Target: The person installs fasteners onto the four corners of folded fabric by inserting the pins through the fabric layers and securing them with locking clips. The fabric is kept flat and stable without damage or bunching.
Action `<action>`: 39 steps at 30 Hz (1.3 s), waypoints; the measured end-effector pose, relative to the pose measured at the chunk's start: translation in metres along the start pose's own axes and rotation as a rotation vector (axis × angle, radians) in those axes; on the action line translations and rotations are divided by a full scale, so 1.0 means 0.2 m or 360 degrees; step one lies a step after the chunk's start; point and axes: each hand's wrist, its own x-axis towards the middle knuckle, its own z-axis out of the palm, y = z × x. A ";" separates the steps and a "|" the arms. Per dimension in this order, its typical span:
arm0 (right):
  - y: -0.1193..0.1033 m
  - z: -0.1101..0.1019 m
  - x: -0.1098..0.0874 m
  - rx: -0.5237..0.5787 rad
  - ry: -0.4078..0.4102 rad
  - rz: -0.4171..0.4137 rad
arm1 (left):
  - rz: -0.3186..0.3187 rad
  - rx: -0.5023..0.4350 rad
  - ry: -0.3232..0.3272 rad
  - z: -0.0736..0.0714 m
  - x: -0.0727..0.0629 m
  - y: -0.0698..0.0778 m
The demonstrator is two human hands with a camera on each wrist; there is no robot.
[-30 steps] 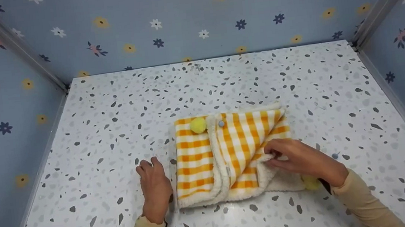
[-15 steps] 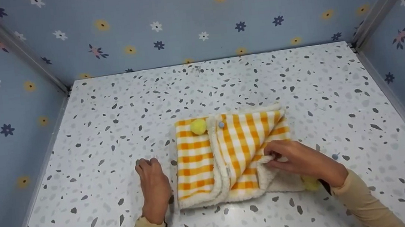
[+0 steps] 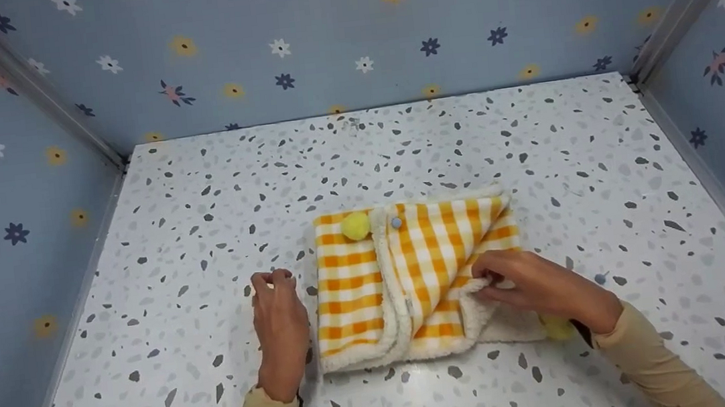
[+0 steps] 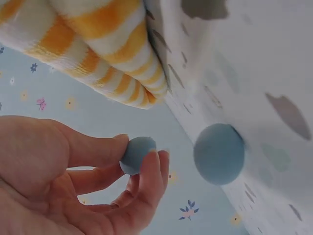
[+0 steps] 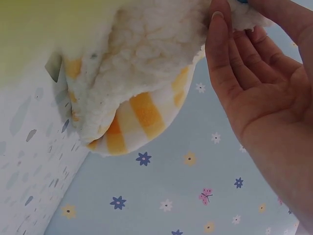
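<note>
A folded yellow-and-white checked cloth with a cream fleece lining lies in front of me in the head view. My left hand is just left of it. In the left wrist view that thumb and fingers pinch a small blue round-headed piece. Close by on the tabletop is another blue dome, which I cannot make out in the head view. My right hand pinches the turned-up fleece edge at the cloth's right side. A bit of blue shows between its fingers.
One blue round-headed piece sits on the cloth, beside a yellow pompom. A second pompom lies by the right wrist, and a blue pin-like piece on the speckled tabletop. Flowered panels enclose the back and sides.
My left hand has shifted slightly right and away from me, its fingers drawn together. The right hand stays at the fleece edge, and the cloth keeps its place.
</note>
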 end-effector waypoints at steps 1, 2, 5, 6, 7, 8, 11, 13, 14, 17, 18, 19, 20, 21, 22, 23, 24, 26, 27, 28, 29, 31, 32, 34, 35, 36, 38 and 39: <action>0.00 0.00 0.00 0.0004 -0.0005 0.0003 | 0.0007 -0.0016 -0.0004 0.00 0.01 0.01; 0.00 0.00 0.00 0.0009 -0.0008 0.0003 | 0.0015 -0.0025 -0.0010 0.00 0.01 0.02; 0.00 -0.01 0.00 0.0018 -0.0009 -0.0008 | 0.0037 -0.0086 -0.0031 0.00 0.03 0.04; 0.00 -0.01 0.00 0.0018 -0.0006 -0.0015 | 0.0039 -0.0108 -0.0039 0.00 0.03 0.05; 0.00 -0.01 0.00 0.0019 -0.0004 -0.0024 | 0.0038 -0.0142 -0.0043 0.00 0.04 0.06; 0.00 -0.01 0.00 0.0020 -0.0001 -0.0034 | 0.0032 -0.0186 -0.0048 0.00 0.04 0.07; 0.00 -0.01 -0.01 0.0028 0.0007 -0.0051 | 0.0019 -0.0285 -0.0083 0.01 0.04 0.11; 0.00 -0.01 -0.01 0.0031 0.0007 -0.0053 | 0.0022 -0.0321 -0.0119 0.01 0.04 0.15; 0.00 -0.01 -0.01 0.0033 0.0008 -0.0052 | 0.0033 -0.0323 -0.0137 0.01 0.04 0.17; 0.00 -0.01 -0.01 0.0025 0.0008 -0.0044 | 0.0092 -0.0311 -0.0168 0.01 0.04 0.22; 0.00 -0.01 0.00 0.0021 0.0009 -0.0041 | 0.0117 -0.0317 -0.0174 0.01 0.04 0.23; 0.00 -0.01 0.00 0.0019 0.0006 -0.0035 | 0.0141 -0.0325 -0.0178 0.01 0.04 0.24; 0.00 -0.01 0.00 0.0018 0.0004 -0.0030 | 0.0168 -0.0338 -0.0178 0.02 0.04 0.25; 0.00 -0.01 0.00 0.0019 0.0000 -0.0026 | 0.0193 -0.0349 -0.0174 0.03 0.04 0.26; 0.00 -0.01 0.00 0.0022 -0.0004 -0.0021 | 0.0215 -0.0363 -0.0171 0.03 0.04 0.27; 0.00 -0.01 0.00 0.0025 -0.0008 -0.0017 | 0.0236 -0.0376 -0.0167 0.04 0.04 0.28; 0.00 -0.01 0.00 0.0027 -0.0011 -0.0014 | 0.0253 -0.0393 -0.0165 0.04 0.04 0.29; 0.00 -0.01 0.00 0.0033 -0.0011 -0.0008 | 0.0283 -0.0406 -0.0156 0.05 0.04 0.32; 0.00 -0.01 0.00 0.0033 -0.0010 -0.0007 | 0.0293 -0.0410 -0.0152 0.06 0.04 0.33; 0.00 -0.01 0.00 0.0029 -0.0008 -0.0013 | 0.0301 -0.0414 -0.0151 0.06 0.03 0.34; 0.00 -0.01 0.00 0.0025 -0.0005 -0.0017 | 0.0311 -0.0416 -0.0149 0.06 0.03 0.35; 0.00 -0.01 0.00 0.0016 0.0002 -0.0031 | 0.0328 -0.0416 -0.0153 0.07 0.03 0.38; -0.01 -0.01 0.00 0.0012 0.0005 -0.0037 | 0.0338 -0.0419 -0.0157 0.07 0.02 0.39; -0.01 -0.01 0.00 0.0004 0.0006 -0.0048 | 0.0363 -0.0437 -0.0175 0.08 0.02 0.41; -0.01 -0.01 0.00 0.0004 0.0008 -0.0053 | 0.0372 -0.0449 -0.0183 0.08 0.02 0.43; -0.01 -0.01 0.00 0.0005 0.0008 -0.0057 | 0.0380 -0.0457 -0.0189 0.09 0.01 0.44; -0.01 -0.01 0.00 0.0008 0.0005 -0.0054 | 0.0395 -0.0477 -0.0203 0.10 0.01 0.47; -0.01 -0.01 0.00 0.0011 0.0004 -0.0055 | 0.0402 -0.0486 -0.0208 0.10 0.00 0.48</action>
